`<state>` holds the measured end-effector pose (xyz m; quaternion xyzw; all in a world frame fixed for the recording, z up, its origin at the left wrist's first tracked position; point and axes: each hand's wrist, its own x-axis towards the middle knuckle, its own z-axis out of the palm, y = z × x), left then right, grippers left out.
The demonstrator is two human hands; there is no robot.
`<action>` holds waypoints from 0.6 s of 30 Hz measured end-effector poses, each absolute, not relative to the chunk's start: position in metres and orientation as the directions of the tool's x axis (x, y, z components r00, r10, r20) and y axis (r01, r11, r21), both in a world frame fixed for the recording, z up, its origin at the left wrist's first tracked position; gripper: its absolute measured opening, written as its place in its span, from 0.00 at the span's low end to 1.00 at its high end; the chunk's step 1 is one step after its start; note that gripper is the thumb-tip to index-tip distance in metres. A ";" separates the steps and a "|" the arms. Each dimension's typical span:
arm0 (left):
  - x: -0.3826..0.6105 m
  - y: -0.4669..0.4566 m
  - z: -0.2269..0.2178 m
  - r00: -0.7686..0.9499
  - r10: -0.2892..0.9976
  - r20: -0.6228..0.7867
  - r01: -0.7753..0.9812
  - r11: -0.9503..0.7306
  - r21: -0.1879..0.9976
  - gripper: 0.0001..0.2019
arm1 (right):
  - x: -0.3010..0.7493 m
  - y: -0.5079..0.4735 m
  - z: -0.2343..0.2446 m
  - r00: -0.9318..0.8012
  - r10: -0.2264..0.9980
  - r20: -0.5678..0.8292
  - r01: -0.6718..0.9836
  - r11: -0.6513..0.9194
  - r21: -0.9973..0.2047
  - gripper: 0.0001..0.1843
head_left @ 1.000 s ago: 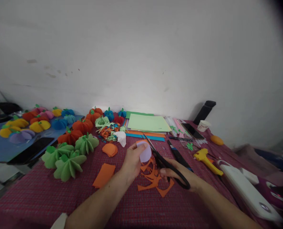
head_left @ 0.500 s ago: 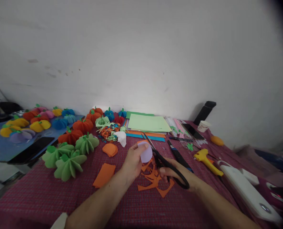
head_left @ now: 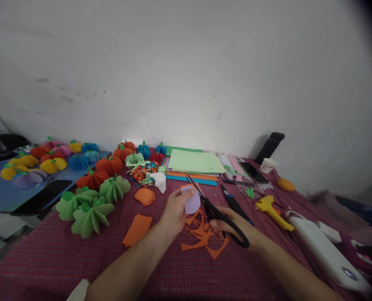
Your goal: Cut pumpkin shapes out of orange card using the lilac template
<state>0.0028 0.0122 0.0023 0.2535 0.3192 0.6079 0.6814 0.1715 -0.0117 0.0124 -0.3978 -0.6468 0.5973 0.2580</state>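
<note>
My left hand [head_left: 175, 209] pinches a round lilac paper disc [head_left: 192, 202] laid over orange paper, whose edge shows above the disc. My right hand [head_left: 228, 225] grips black-handled scissors [head_left: 225, 220] by the loops. Their blades lie slightly parted along the upper right rim of the disc. Orange paper offcuts [head_left: 201, 238] are scattered on the cloth below both hands. Left of my left hand are a stack of orange paper circles [head_left: 145, 197] and a pile of orange rectangles [head_left: 137, 230].
Green paper pumpkins [head_left: 92, 217] and other coloured ones stand on the left. Behind are a heap of paper scraps [head_left: 142, 173] and stacked coloured sheets [head_left: 195, 161]. Rightward lie a utility knife [head_left: 235, 204], a yellow glue gun [head_left: 275, 213], a paper cup [head_left: 268, 165] and a white power bank [head_left: 328, 251].
Almost nothing differs. The scissors and my right hand have shifted very slightly at the disc's edge, while my left hand keeps its hold.
</note>
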 end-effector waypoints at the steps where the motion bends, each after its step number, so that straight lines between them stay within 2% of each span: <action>1: 0.003 0.012 0.002 0.056 0.991 -0.126 -0.665 0.131 0.735 0.09 | 0.172 -0.011 0.012 -0.547 0.825 -0.143 0.208 -0.032 -0.978 0.18; 18: 0.003 0.012 0.004 0.069 0.986 -0.154 -0.609 0.164 0.776 0.09 | 0.193 -0.001 0.013 -0.586 0.794 -0.165 0.373 0.083 -0.924 0.17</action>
